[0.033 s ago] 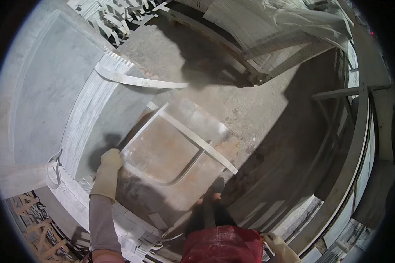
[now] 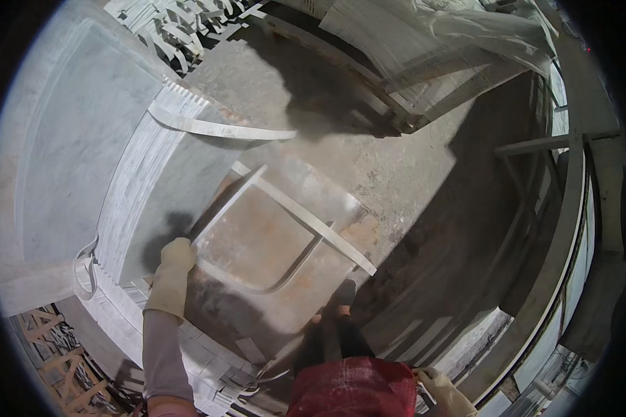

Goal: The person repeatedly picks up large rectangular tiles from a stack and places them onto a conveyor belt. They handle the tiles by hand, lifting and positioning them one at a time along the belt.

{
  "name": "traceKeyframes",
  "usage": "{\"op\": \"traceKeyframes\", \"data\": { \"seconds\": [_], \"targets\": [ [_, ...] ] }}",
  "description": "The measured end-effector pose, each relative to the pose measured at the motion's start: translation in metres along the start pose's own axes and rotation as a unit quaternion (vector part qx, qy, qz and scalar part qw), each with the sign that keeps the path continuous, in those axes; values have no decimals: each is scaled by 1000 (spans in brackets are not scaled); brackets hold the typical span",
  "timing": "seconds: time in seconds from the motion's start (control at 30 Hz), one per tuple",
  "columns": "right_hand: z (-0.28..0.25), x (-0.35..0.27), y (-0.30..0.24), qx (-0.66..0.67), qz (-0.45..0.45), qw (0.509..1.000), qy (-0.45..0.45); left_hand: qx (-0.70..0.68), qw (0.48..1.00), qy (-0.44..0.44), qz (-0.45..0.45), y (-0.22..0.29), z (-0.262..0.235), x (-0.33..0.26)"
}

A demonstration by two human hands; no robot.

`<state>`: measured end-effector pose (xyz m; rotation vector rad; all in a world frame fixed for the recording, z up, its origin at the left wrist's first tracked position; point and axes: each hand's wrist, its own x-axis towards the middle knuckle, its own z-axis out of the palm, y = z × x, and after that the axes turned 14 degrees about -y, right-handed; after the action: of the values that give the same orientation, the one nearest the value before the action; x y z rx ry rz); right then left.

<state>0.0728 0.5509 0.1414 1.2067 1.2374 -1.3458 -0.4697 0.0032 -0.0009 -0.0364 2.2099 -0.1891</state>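
Note:
My left hand [image 2: 177, 256], in a cream glove, is closed in a fist beside the lower part of a stack of grey slabs [image 2: 135, 184]. One end of a pale flat strip [image 2: 231, 201] meets its fingers. Beyond them the strip slopes up and away over a dusty brownish sheet [image 2: 261, 226]. A curved band [image 2: 257, 290] loops over that sheet, and a straight pale band [image 2: 316, 222] crosses it. By the red apron [image 2: 355, 389] at the lower edge is my gloved right hand [image 2: 445, 393], with curled fingers; what it holds is unclear.
A loose strap [image 2: 215, 130] sticks out from the slab stack. Cut pale strips [image 2: 174, 31] lie heaped at the far left. A wooden frame with a plastic-wrapped load [image 2: 438, 69] stands at the far right. A curved-looking long ledge [image 2: 535, 313] runs along the right.
The pale strip at my left hand has turned a little, showing more of its broad side. My left hand has shifted slightly to the right. My right hand looks unmoved.

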Motion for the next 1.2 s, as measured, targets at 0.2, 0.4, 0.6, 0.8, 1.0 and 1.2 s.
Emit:
{"op": "traceKeyframes", "data": {
  "seconds": [0.2, 0.4, 0.6, 0.8, 1.0, 1.2],
  "targets": [
    [-13, 12, 6, 18, 25, 999, -13, 66, 998, -11, 2, 42, 46, -27],
    [-2, 8, -16, 161, -17, 987, -12, 77, 993, -57, 74, 71, 26, -82],
    [50, 98, -57, 405, -226, 874, -142, 119, 951, -76, 274, 160, 15, -201],
    [164, 177, -92, 513, -85, 852, -58, 74, 931, -205, 292, 261, -25, -329],
    [144, 102, -77, 480, -214, 840, -135, 36, 901, -181, 392, 294, -74, -448],
    [99, 2, -107, 474, -397, 759, -205, 43, 861, 19, 507, 286, -82, -522]
  ]
}}
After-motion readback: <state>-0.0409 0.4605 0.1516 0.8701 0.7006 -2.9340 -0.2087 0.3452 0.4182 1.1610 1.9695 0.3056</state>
